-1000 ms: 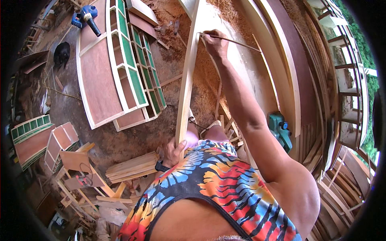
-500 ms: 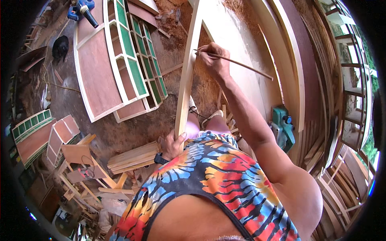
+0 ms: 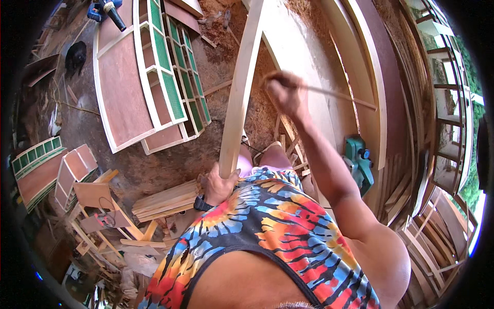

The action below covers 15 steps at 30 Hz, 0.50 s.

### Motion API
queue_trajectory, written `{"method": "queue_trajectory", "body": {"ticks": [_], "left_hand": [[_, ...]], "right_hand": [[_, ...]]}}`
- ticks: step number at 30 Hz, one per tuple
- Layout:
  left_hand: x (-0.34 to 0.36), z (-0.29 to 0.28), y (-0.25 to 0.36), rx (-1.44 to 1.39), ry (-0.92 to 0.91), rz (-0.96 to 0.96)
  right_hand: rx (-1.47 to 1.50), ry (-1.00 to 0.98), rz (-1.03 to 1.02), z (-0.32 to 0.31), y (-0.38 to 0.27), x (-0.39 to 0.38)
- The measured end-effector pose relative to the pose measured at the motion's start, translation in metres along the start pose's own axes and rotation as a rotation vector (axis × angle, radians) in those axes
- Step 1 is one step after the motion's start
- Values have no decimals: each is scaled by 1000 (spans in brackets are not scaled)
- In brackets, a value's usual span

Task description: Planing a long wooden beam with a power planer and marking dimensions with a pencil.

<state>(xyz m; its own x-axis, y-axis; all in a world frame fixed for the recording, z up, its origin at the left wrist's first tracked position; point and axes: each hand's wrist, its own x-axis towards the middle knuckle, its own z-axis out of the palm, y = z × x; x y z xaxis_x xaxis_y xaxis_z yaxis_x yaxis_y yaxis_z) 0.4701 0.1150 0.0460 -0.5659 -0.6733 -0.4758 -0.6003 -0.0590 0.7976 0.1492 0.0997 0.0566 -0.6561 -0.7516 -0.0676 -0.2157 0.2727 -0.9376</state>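
A long pale wooden board (image 3: 240, 92) stands on edge in front of me, running from my waist to the top of the view. Its near end is gripped by my left hand (image 3: 219, 186), fingers on one side and thumb on the other, close against my shirt. My right hand (image 3: 289, 95), blurred by motion, is closed around a thin brown wooden stick (image 3: 347, 96) that points out to the right. That hand is apart from the board, a little to its right. The stick's tip at the fingers is too smeared to make out.
Wooden frames with green mesh (image 3: 172, 95) stand on the left, beyond a stack of planks (image 3: 167, 198). A green power tool (image 3: 358, 164) sits on the right beside a wide pale panel (image 3: 309, 67). A blue tool (image 3: 110, 13) and a black animal (image 3: 76, 56) are far left.
My right hand has pulled away from the board to the right and slightly nearer, carrying the stick. My left hand keeps its grip, and the board's near end has shifted slightly left.
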Motion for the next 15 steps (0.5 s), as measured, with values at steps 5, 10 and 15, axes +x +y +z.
{"method": "queue_trajectory", "body": {"ticks": [5, 10, 15], "left_hand": [[-3, 3, 14, 332, 91, -92], [-6, 4, 23, 433, 101, -149], [-9, 10, 23, 472, 124, -174]], "right_hand": [[-272, 107, -212, 1, 20, 116], [-226, 145, -125, 16, 29, 169], [-422, -45, -179, 30, 23, 103]]}}
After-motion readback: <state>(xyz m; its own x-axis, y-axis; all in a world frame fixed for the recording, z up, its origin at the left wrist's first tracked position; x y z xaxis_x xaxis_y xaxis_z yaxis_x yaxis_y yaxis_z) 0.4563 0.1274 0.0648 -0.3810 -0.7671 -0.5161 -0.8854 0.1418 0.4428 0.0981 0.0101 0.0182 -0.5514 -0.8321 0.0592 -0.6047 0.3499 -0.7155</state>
